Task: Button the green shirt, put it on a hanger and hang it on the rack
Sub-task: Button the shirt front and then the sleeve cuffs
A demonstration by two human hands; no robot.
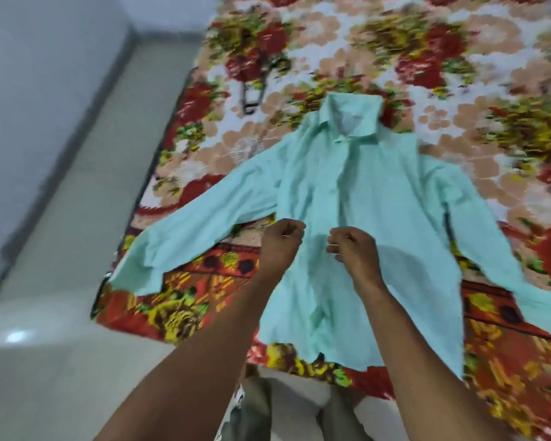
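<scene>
Nearest the camera, 2 bare forearms reach out over the hem of the green shirt [372,198]. The left hand [282,241] sits at the shirt's left front edge and the right hand [352,246] just beside it over the front opening; both have their fingers curled in tight, but motion blur hides whether they pinch the cloth or a button, so I cannot tell what they hold. Below the hem, a strip of the person's khaki trousers [258,409] shows against the floor.

The shirt lies flat, front up, on a floral bedspread [458,74], its 2 long sleeves spread wide to either side and its collar pointing away from the camera. The fabric is thin, pale mint, softly wrinkled, with a straight placket running down from the pointed collar. The bedspread under it is plush-looking, with red, yellow and peach flowers on white and an orange patterned border under the shirt's lower half.

Left of the shirt, a pale glossy tiled floor [61,361] meets a plain grey-white wall [29,106]. Beyond the collar and to its left, a dark hanger [252,87] lies on the bedspread, blurred.
</scene>
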